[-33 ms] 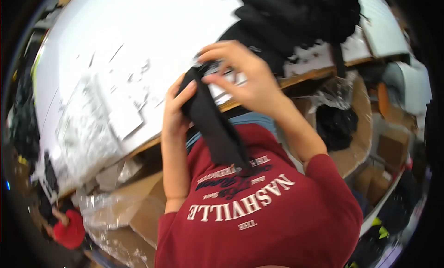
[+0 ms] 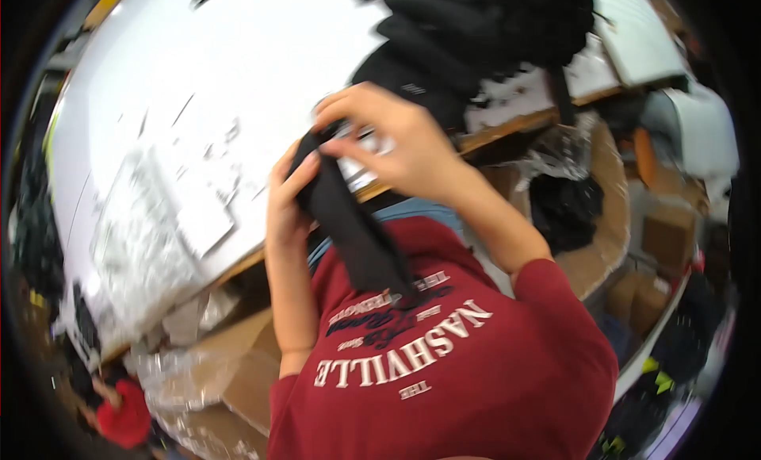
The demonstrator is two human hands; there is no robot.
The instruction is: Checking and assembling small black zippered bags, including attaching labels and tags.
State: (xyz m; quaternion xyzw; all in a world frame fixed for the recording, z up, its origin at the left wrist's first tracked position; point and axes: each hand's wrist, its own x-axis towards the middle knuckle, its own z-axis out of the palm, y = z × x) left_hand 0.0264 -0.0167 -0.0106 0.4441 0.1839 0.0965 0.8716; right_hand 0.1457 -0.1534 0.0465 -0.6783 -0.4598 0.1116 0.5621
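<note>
A long, narrow black piece of fabric, like a sock (image 2: 349,222), hangs down from my hands in front of my shirt. Closed around its upper end is my left hand (image 2: 285,197), with the thumb lying on top. My right hand (image 2: 408,143) is bent over the same end, its thumb and forefinger close against the cloth. Between those right fingers sits a small dark and shiny thing (image 2: 341,129), blurred and partly covered, so its kind cannot be told.
Beyond my hands a white table (image 2: 261,55) carries a heap of black fabric pieces (image 2: 507,32), dark scraps and a clear plastic bag (image 2: 139,230). At right stands a cardboard box (image 2: 614,214) with black contents. Another cardboard box (image 2: 254,373) is below left. A person in red (image 2: 123,416) is lower left.
The view has shifted slightly, so the table and the heap sit further left. Both hands keep their places on the black sock-like piece, with little change in the fingers.
</note>
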